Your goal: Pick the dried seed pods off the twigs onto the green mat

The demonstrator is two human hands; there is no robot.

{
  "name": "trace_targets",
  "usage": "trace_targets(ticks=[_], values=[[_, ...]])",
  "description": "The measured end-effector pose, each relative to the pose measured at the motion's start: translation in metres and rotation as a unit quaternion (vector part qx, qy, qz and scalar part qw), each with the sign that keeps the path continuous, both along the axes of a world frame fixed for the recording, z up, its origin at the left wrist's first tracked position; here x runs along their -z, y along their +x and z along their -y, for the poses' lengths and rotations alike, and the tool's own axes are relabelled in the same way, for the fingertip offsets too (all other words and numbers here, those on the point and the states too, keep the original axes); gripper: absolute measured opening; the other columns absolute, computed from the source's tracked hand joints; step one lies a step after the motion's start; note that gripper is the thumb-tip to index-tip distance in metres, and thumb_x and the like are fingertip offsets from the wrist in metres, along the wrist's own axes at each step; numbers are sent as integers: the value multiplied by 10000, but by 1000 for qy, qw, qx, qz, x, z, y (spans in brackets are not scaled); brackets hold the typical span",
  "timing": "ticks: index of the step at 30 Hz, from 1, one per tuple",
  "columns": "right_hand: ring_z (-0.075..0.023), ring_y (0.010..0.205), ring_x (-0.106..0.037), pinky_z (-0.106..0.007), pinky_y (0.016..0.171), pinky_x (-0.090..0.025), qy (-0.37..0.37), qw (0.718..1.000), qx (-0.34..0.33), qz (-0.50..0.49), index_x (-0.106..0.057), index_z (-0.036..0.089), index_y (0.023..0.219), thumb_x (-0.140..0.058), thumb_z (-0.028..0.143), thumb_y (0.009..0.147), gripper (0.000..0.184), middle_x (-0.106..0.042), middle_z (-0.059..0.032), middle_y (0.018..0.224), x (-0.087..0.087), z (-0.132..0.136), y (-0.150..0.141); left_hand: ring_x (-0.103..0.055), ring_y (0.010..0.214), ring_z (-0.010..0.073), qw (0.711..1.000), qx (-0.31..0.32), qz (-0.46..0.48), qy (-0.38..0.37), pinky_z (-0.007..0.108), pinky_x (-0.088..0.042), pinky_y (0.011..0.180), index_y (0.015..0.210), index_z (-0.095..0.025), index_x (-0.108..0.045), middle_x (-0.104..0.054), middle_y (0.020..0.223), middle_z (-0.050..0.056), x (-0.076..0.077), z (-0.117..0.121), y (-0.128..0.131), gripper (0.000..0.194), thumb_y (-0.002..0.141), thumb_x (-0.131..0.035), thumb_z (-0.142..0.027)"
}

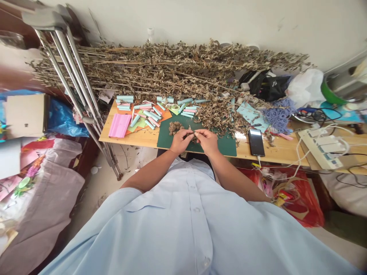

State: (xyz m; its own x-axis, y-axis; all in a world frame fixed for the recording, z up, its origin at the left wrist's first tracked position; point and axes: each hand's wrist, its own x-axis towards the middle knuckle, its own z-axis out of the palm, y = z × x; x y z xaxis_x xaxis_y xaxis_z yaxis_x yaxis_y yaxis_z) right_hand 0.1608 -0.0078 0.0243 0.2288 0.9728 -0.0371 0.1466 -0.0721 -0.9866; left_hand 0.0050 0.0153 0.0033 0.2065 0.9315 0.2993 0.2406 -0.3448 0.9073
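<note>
My left hand (182, 141) and my right hand (207, 141) meet over the front part of a green cutting mat (226, 147). Both are closed in a pinch, fingertips almost touching. Between them is a small dark dried plant piece, mostly hidden by the fingers. Just beyond my left hand, a small heap of crumpled brown plant matter (174, 128) lies on the mat. A larger pile of loose dried leaves (213, 116) spreads behind and to the right of my right hand, partly over the mat.
Long dried stalks (172, 68) line the wall. Blue and pink paper rolls (151, 114) and a pink paper stack (119, 125) lie left. A phone (256, 142), purple cord (279, 116) and power strip (321, 147) are right. Metal crutches (74, 76) lean at the table's left end.
</note>
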Motion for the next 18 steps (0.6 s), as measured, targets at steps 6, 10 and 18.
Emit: trace_targets(ticks=[6, 10, 18], values=[[-120, 509, -535, -252, 511, -427, -5, 1000, -16, -17, -743, 187, 943, -694, 457, 788, 315, -609, 31, 568, -2, 2, 0, -631, 858, 170, 999, 3, -30, 16, 330, -509, 862, 864, -190, -710, -692, 848, 46, -7, 2, 2, 153, 932, -606, -279], [-119, 512, -537, -248, 506, -426, -2, 1000, -8, -27, -740, 188, 951, -693, 457, 792, 316, -615, 26, 577, -3, 2, 1, -607, 825, 165, 999, 8, -33, 21, 317, -494, 834, 819, -184, -680, -656, 797, 34, -8, 2, 1, 140, 919, -604, -247], [-125, 515, -546, -255, 520, -435, -5, 1000, -1, -8, -731, 195, 937, -677, 453, 807, 295, -616, 27, 583, -3, 1, 0, -601, 824, 168, 999, 15, -22, 19, 319, -491, 821, 817, -189, -669, -652, 813, 38, -7, 2, 0, 143, 909, -612, -283]])
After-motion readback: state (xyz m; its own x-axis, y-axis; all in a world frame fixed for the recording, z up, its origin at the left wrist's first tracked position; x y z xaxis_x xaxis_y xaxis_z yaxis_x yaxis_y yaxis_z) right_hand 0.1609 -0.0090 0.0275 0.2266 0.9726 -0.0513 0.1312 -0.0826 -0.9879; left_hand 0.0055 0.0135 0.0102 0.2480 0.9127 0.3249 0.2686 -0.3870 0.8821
